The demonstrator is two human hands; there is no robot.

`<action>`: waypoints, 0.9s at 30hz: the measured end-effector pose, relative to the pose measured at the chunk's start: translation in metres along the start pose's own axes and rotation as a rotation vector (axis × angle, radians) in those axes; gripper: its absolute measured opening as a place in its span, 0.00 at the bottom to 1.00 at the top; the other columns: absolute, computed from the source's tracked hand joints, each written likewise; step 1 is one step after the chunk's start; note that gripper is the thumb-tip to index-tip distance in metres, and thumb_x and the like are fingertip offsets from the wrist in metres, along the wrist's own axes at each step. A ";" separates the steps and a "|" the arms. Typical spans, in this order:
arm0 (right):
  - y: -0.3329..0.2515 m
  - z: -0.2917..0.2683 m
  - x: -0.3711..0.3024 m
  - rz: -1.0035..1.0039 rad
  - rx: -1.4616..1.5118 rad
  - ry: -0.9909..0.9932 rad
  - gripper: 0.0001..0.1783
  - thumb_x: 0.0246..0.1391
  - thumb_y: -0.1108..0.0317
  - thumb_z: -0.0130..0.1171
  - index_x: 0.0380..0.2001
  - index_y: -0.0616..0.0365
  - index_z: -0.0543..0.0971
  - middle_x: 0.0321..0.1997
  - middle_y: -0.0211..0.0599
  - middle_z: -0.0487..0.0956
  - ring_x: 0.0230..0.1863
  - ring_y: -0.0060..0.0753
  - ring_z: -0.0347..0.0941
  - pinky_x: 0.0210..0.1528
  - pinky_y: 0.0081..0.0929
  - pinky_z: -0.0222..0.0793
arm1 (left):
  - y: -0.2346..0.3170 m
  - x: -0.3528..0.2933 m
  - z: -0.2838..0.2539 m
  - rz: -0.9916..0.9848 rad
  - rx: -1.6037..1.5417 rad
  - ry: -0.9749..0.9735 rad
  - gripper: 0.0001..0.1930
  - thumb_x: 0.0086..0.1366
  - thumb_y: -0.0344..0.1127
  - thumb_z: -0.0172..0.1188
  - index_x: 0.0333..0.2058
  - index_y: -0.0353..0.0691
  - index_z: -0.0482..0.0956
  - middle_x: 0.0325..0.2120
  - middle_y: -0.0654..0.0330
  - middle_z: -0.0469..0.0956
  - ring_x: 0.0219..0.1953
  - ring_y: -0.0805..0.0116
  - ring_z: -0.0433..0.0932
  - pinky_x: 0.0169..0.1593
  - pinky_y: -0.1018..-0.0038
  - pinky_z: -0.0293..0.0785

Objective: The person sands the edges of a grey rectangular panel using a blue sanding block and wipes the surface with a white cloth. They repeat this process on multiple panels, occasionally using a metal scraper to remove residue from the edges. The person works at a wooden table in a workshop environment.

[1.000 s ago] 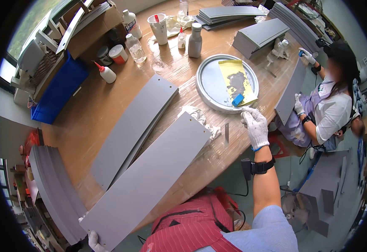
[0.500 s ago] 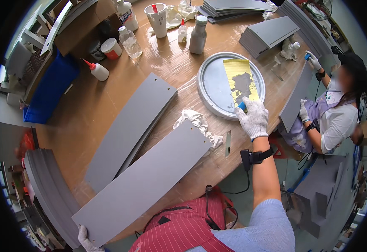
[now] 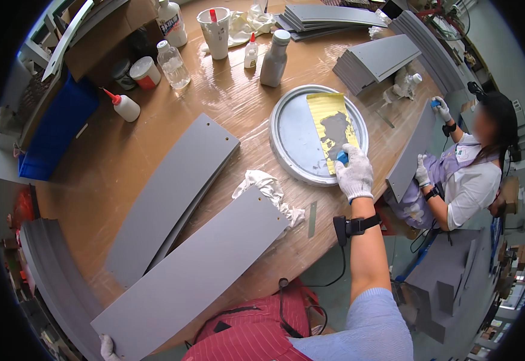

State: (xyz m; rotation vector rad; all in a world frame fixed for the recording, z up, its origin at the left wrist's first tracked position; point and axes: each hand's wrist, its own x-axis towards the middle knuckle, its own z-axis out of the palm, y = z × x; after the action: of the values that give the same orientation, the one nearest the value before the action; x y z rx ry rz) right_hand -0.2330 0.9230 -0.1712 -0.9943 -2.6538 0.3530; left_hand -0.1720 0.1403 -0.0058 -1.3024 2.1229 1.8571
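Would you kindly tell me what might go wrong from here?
The near gray panel might slip or swing, as only the left hand shows at it, by its lower-left corner.
The gloved right hand holds the blue block at the yellow sheet, whose gray smears might rub off onto that hand.
The crumpled white cloth by the panel's far end might snag if the panel shifts.
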 end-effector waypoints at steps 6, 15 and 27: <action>0.012 -0.003 0.029 0.090 0.052 0.093 0.24 0.61 0.58 0.64 0.60 0.50 0.81 0.54 0.55 0.83 0.54 0.58 0.80 0.59 0.49 0.75 | 0.001 -0.003 0.006 -0.050 -0.049 0.049 0.28 0.74 0.47 0.56 0.63 0.32 0.74 0.58 0.48 0.79 0.58 0.49 0.77 0.64 0.54 0.72; 0.012 0.014 0.053 0.042 -0.111 0.023 0.25 0.63 0.56 0.61 0.61 0.52 0.81 0.56 0.53 0.83 0.57 0.55 0.80 0.61 0.47 0.74 | -0.003 0.005 0.002 -0.061 -0.072 0.066 0.28 0.74 0.48 0.54 0.64 0.34 0.73 0.60 0.50 0.78 0.59 0.49 0.77 0.64 0.54 0.72; -0.007 -0.002 0.039 0.111 -0.045 0.043 0.24 0.63 0.57 0.61 0.60 0.52 0.81 0.58 0.53 0.82 0.58 0.56 0.79 0.62 0.47 0.74 | 0.002 0.004 0.030 0.106 -0.329 -0.488 0.21 0.72 0.37 0.57 0.60 0.37 0.74 0.54 0.55 0.80 0.57 0.59 0.80 0.64 0.61 0.75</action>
State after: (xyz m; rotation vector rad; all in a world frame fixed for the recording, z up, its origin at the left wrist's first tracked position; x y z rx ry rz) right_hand -0.2650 0.9439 -0.1601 -1.1535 -2.5851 0.2935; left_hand -0.1902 0.1628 -0.0145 -0.6694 1.7137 2.3410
